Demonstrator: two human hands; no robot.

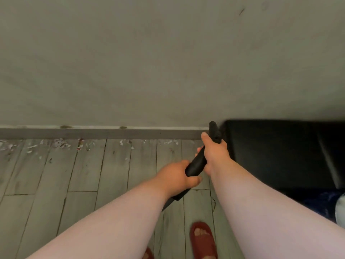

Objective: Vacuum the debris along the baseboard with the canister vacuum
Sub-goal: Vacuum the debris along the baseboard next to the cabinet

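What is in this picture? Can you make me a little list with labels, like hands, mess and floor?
left hand: grips the tube lower down
right hand: grips the tube higher up
tube: black, far end by the baseboard, next to black furniture
debris: pale and red scraps along the baseboard, left of the tube
floor: grey planks
slippers: red, at the bottom edge

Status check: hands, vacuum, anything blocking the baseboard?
Left hand and right hand grip black vacuum wand. White and red scraps along grey baseboard, leftward. Black furniture against wall, right.
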